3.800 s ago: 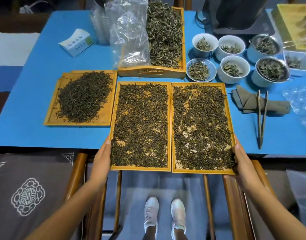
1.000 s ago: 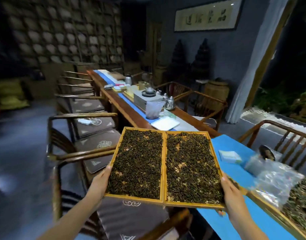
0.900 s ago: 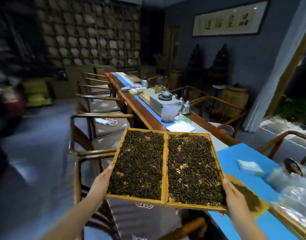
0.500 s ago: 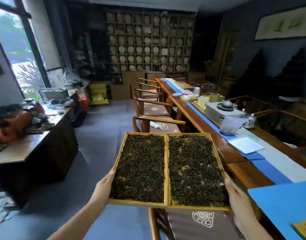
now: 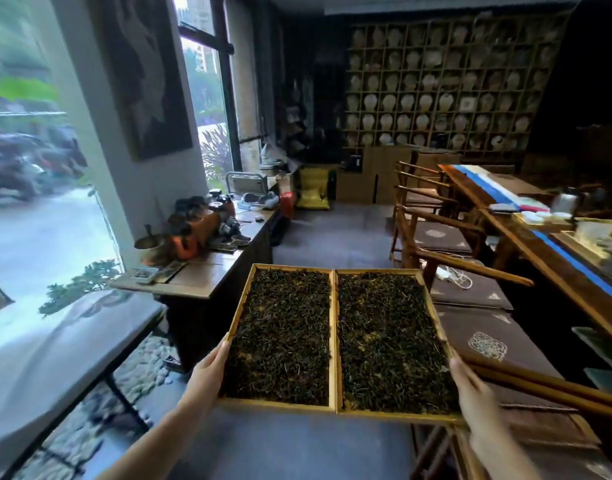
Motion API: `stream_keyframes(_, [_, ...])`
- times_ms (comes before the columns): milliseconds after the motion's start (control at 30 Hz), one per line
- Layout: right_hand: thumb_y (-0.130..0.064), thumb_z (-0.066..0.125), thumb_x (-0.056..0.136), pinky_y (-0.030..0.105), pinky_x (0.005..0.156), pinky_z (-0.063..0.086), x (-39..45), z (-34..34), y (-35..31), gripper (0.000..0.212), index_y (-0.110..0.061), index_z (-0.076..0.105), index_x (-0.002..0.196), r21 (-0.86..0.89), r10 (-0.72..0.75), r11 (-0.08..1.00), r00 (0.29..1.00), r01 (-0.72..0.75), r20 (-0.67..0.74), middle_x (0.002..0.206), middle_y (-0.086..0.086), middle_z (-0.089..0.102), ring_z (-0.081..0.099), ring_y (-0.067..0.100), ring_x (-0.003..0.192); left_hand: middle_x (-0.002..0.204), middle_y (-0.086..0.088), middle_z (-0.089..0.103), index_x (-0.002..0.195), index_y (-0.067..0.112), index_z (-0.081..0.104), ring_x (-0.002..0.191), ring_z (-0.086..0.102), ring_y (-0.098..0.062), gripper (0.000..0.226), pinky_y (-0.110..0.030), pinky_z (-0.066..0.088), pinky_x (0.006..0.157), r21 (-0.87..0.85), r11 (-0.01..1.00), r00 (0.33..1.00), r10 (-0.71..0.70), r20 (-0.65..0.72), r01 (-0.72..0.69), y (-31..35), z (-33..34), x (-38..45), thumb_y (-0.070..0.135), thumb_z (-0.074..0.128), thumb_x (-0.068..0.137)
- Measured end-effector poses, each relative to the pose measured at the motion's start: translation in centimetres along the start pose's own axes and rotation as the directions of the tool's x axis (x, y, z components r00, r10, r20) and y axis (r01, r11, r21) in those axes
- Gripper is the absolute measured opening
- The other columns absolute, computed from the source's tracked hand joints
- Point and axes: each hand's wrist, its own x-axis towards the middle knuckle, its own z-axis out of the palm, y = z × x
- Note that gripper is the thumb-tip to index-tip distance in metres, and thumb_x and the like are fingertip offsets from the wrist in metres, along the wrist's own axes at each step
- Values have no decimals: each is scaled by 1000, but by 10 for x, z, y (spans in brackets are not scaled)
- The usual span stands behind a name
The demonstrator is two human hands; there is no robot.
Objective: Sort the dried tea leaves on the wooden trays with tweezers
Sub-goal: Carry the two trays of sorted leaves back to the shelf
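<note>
Two wooden trays side by side, the left tray and the right tray, are carried in the air in front of me, both covered with dark dried tea leaves. My left hand grips the outer edge of the left tray near its front corner. My right hand grips the outer edge of the right tray near its front corner. The fingers underneath are hidden. No tweezers are in view.
A long wooden table with a blue runner and tea ware runs along the right, with several wooden chairs beside it. A dark side table with tea utensils stands at the left by the window. Grey floor lies ahead.
I have lifted both trays off the blue table and turned left with them; the view has swung from the long table toward the window and side table. Both hands keep their grip.
</note>
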Motion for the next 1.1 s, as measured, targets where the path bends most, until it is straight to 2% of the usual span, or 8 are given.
stream_keyframes(100, [-48,50,90,33,85,38,15,53,-11,47,-23,57,128,-22,-17,1000,997,19,80,136,7,53,45,30,124,71,22,70,105,36,63,67,65,4,19,-14,50,59,45,999,995,24,-94,-20,7,-32,25,40,48,93])
stream_keyframes(333, [-38,51,93,37,104,31,71,166,-33,44,-14,56,130,0,-46,999,971,48,236,137,7,51,43,27,128,93,-3,70,113,22,62,85,65,-22,30,-32,48,82,48,999,974,18,-227,-7,20,-72,98,39,46,95])
stream_keyframes(567, [-40,53,92,35,103,30,165,273,-59,45,-15,56,129,-8,-91,995,935,100,342,135,3,53,43,24,127,103,0,67,112,29,62,96,63,-19,29,-35,48,89,15,1000,944,23,-330,-20,35,-75,200,44,47,93])
stream_keyframes(700, [-39,50,93,31,100,30,219,331,-89,45,-15,54,131,-8,-125,990,899,141,420,137,2,52,43,21,128,88,10,69,105,30,62,82,64,-10,23,-24,48,65,-19,1000,929,10,-371,-18,52,-69,258,42,47,93])
stream_keyframes(900, [-44,51,91,33,94,36,280,420,-131,46,-21,54,131,-41,-66,994,876,98,478,134,1,54,47,25,123,92,-2,73,100,28,65,86,68,-26,22,-35,53,72,-84,996,910,-12,-415,-26,71,-78,342,42,49,92])
stream_keyframes(933, [-44,51,90,35,92,41,289,437,-136,47,-20,54,130,-37,-44,997,873,71,486,132,2,56,52,26,117,87,1,74,99,29,65,80,69,-22,21,-31,54,65,-85,996,903,-4,-429,-36,74,-80,357,40,49,92])
stream_keyframes(1000, [-50,51,89,34,62,54,306,469,-146,44,-26,57,125,-69,-6,997,874,45,485,116,2,61,63,28,89,80,6,74,100,31,64,73,70,-15,18,-25,54,58,-90,994,889,9,-458,-57,79,-86,387,38,50,92])
stream_keyframes(1100, [-57,49,86,26,36,44,334,518,-157,46,-30,59,120,-85,0,995,857,51,515,101,5,64,63,28,65,87,1,73,102,33,64,79,68,-20,19,-28,53,65,-89,994,877,19,-481,-71,84,-96,436,41,50,92])
